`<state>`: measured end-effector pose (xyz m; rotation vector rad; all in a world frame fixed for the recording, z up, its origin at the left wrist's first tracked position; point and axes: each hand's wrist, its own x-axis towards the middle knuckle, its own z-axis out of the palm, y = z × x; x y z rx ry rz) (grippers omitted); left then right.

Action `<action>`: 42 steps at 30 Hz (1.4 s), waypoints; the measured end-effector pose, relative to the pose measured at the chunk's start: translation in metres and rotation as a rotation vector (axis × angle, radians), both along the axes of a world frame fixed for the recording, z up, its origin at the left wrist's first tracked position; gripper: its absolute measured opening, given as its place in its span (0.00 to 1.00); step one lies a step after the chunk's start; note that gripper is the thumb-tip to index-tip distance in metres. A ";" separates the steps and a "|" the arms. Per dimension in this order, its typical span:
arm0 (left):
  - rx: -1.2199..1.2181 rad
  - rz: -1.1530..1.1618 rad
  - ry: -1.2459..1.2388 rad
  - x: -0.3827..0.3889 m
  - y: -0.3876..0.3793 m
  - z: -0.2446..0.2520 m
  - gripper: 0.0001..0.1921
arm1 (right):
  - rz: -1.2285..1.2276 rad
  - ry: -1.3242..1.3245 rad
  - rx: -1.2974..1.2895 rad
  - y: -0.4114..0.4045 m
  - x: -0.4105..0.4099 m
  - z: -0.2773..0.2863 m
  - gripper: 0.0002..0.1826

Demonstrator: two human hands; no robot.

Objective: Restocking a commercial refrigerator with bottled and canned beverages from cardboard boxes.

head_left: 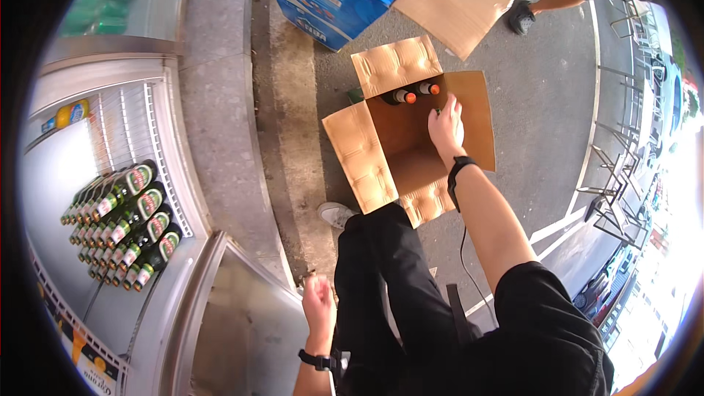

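An open cardboard box (360,151) stands on the ground before me with its flaps spread. Two dark bottles with orange caps (406,97) are upright at its far end. Over the right side of the box reaches my right hand (446,127), its fingertips at what seems to be a bottle top, mostly hidden by the fingers. My left hand (319,302) is low beside my left leg, fingers curled; whether it holds anything is unclear. To the left, green glass beer bottles (129,220) lie stacked on their sides in an open refrigerated cabinet (170,137).
A blue printed carton (330,5) stands beyond the box. Another person holds a cardboard piece (467,0) at the upper right, their shoe (521,17) on the asphalt. A stone kerb (220,93) runs between the cabinet and the box. Metal-framed furniture (616,192) stands far right.
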<state>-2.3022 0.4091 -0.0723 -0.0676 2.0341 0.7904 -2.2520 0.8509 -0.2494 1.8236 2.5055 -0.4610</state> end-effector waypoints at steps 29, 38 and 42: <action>0.401 -0.554 0.599 -0.116 0.208 0.053 0.11 | 0.629 0.259 -0.063 -0.054 0.061 0.348 0.12; 0.144 -0.163 0.779 -0.081 0.042 0.283 0.11 | 1.080 0.415 -0.086 -0.109 -0.080 0.557 0.09; 0.027 0.023 0.866 -0.078 -0.013 0.328 0.11 | 1.224 0.608 -0.099 -0.145 -0.159 0.628 0.08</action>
